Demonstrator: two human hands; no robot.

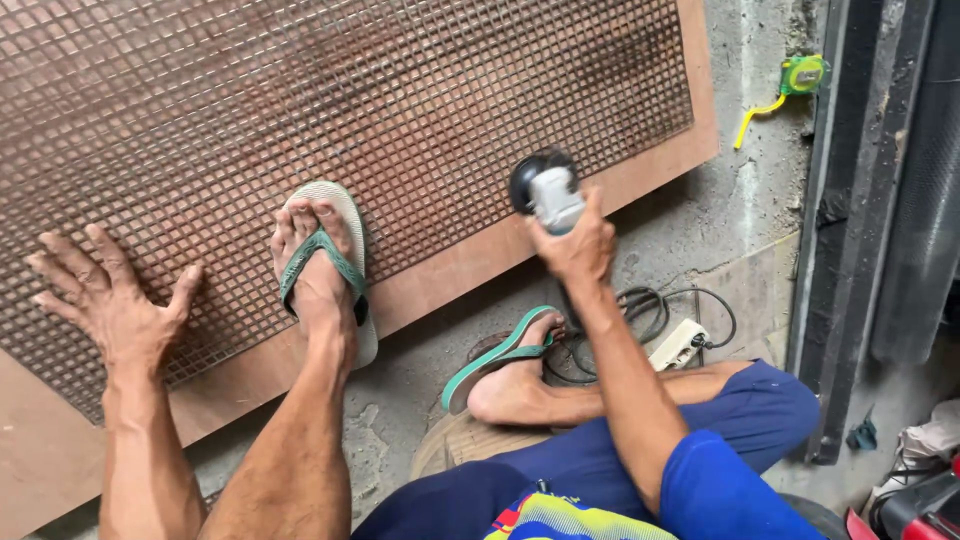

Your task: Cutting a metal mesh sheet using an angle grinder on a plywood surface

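- While the right hand (578,243) has its grip closed around a small grey sander (547,190) above the panel's edge, the left hand (112,300) lies open, fingers spread flat, holding nothing
- Both rest against the lattice panel (420,90) on the floor (700,215), a sandalled foot (318,262) between them
- Farther off lies a green tape measure (800,74)

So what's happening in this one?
A person sits on the concrete floor beside a large wooden lattice panel. The left hand is spread flat on the grid, and one foot in a green sandal rests on the panel's border. The right hand holds a small power tool lifted near the panel's edge. A power strip with cables lies by the other foot; a green tape measure sits further off.
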